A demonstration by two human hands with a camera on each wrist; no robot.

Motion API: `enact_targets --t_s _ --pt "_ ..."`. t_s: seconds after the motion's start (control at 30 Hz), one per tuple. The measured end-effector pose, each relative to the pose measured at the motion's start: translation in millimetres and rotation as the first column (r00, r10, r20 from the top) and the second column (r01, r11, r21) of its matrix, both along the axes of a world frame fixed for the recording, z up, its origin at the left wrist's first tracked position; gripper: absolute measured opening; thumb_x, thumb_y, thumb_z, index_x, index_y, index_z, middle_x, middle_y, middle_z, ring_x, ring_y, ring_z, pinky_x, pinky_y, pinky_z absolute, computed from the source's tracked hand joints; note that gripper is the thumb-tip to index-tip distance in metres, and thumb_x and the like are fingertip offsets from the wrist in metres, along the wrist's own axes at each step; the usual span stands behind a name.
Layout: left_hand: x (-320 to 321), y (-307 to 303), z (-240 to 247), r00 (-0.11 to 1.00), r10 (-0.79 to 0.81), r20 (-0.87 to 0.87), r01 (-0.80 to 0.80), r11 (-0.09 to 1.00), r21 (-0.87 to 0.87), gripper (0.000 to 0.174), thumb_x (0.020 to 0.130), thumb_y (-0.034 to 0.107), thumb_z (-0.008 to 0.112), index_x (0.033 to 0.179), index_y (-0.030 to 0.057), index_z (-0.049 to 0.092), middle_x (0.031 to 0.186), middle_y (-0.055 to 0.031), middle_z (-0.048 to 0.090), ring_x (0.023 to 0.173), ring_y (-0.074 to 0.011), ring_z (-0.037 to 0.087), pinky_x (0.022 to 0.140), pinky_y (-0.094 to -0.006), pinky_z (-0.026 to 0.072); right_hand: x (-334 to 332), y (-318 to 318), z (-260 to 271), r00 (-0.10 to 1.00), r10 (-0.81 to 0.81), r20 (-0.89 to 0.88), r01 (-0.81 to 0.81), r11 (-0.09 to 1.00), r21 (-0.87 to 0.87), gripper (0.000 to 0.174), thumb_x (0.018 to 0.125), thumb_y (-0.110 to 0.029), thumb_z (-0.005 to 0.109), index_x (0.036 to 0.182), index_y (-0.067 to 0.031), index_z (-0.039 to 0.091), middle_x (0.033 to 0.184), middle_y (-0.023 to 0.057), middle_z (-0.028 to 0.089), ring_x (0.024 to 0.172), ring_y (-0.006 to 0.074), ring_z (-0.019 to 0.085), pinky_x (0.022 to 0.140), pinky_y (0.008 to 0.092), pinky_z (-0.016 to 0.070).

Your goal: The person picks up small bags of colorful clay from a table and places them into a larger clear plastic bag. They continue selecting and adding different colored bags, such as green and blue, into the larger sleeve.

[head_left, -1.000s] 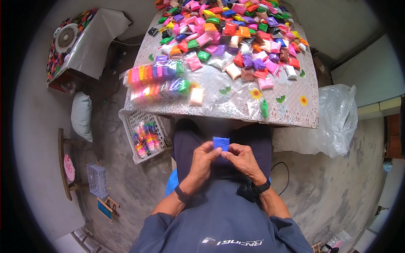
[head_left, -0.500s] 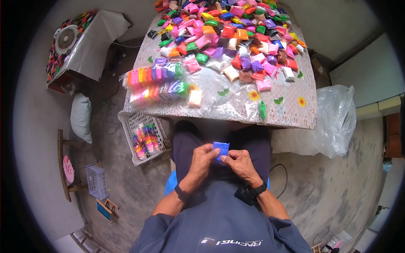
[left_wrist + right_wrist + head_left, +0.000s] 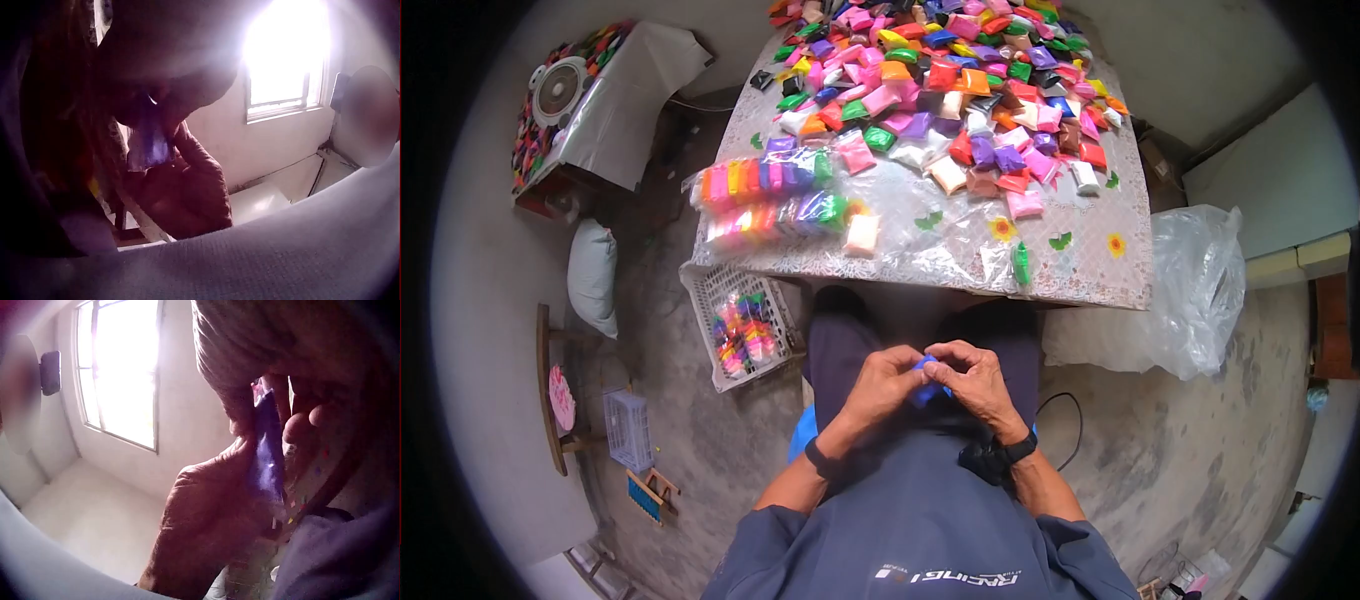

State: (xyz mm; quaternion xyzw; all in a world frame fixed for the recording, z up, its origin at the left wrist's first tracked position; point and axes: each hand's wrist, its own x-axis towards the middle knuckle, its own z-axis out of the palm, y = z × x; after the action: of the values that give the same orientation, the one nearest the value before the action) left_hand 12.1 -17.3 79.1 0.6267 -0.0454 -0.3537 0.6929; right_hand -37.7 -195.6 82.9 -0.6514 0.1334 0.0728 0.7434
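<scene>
A small blue packet (image 3: 924, 394) is held over the lap, just off the table's front edge. My left hand (image 3: 884, 382) pinches it from the left, and my right hand (image 3: 974, 380) grips it from the right, the thumbs nearly meeting over it. Fingers hide most of the packet in the head view. In the right wrist view the blue packet (image 3: 269, 453) stands edge-on between thumb and fingers. The left wrist view is dark, with the packet (image 3: 150, 147) showing between the two hands.
A heap of coloured packets (image 3: 940, 85) covers the back of the table (image 3: 1090, 265). Clear bags of packets (image 3: 770, 195) lie at its front left, and a green packet (image 3: 1022, 264) near the front edge. Below left is a white basket (image 3: 700, 290); a plastic sheet (image 3: 1195, 290) hangs right.
The blue packet, earlier upright with its flat face showing, is now mostly covered by the fingers. My right hand has moved up and both hands have closed in around it.
</scene>
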Motion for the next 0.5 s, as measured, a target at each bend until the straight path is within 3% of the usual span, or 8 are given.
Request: enact_targets --t_s 0.07,0.1,0.17,0.2,0.3,0.5 --pt "0 -2 -6 0.969 -0.12 0.218 0.075 0.976 0.203 0.015 0.091 0.011 0.073 0.095 -0.0038 0.07 0.085 -0.0044 0.07 0.075 -0.0086 0.061 0.066 -0.0252 0.0502 -3 -3 -5 1.0 0.02 0.01 -0.021 0.999 0.05 0.017 0.089 -0.012 0.074 0.097 0.0031 0.075 0.087 0.0054 0.073 0.079 0.0096 0.064 0.072 0.0255 0.0514" --pt "-1 -2 -11 0.966 -0.128 0.223 0.084 0.977 0.197 0.015 0.091 0.011 0.073 0.095 -0.0038 0.07 0.085 -0.0044 0.07 0.075 -0.0086 0.061 0.066 -0.0252 0.0502 -4 -2 -10 1.0 0.01 0.014 -0.011 0.999 0.043 0.017 0.089 -0.012 0.074 0.097 0.0031 0.075 0.087 0.0054 0.073 0.079 0.0096 0.064 0.072 0.0255 0.0514" --pt "-4 -4 -17 0.993 -0.054 0.105 0.027 0.97 0.243 0.015 0.09 0.01 0.074 0.094 -0.0038 0.07 0.083 -0.0052 0.07 0.073 -0.0088 0.061 0.064 -0.0261 0.0503 -6 -3 -25 1.0 0.008 0.019 -0.007 0.998 -0.06 0.012 0.091 -0.008 0.072 0.096 0.0032 0.074 0.083 0.0025 0.071 0.079 0.0077 0.063 0.072 0.0237 0.0508" --pt "-5 -6 -14 0.993 -0.027 0.114 -0.005 0.962 0.272 0.017 0.089 0.011 0.075 0.096 -0.0041 0.069 0.082 -0.0055 0.07 0.071 -0.0088 0.061 0.064 -0.0258 0.0503 -5 -1 -23 0.999 -0.027 0.035 0.031 0.996 -0.088 0.01 0.091 -0.007 0.072 0.091 0.0031 0.074 0.079 0.0012 0.069 0.074 0.0062 0.06 0.067 0.0233 0.0489" --pt "-9 -9 -20 0.997 0.059 0.056 -0.071 0.968 0.239 0.019 0.089 0.012 0.075 0.098 -0.0034 0.068 0.081 -0.0044 0.069 0.07 -0.0089 0.061 0.063 -0.0247 0.0501 -5 2 -29 0.993 -0.119 -0.004 0.119 0.993 -0.028 0.011 0.092 -0.008 0.071 0.088 0.0028 0.074 0.075 -0.0001 0.067 0.07 0.0046 0.057 0.061 0.0226 0.0456" --pt "-14 -7 -7 0.998 0.068 -0.007 -0.066 0.987 0.147 0.022 0.088 0.014 0.076 0.1 -0.0018 0.067 0.08 -0.0029 0.066 0.068 -0.0081 0.06 0.062 -0.0227 0.0486 -2 3 -27 0.984 -0.175 -0.012 0.173 0.981 -0.089 0.015 0.091 -0.009 0.071 0.088 0.005 0.072 0.075 0.0029 0.07 0.071 0.0057 0.059 0.063 0.0248 0.0481"
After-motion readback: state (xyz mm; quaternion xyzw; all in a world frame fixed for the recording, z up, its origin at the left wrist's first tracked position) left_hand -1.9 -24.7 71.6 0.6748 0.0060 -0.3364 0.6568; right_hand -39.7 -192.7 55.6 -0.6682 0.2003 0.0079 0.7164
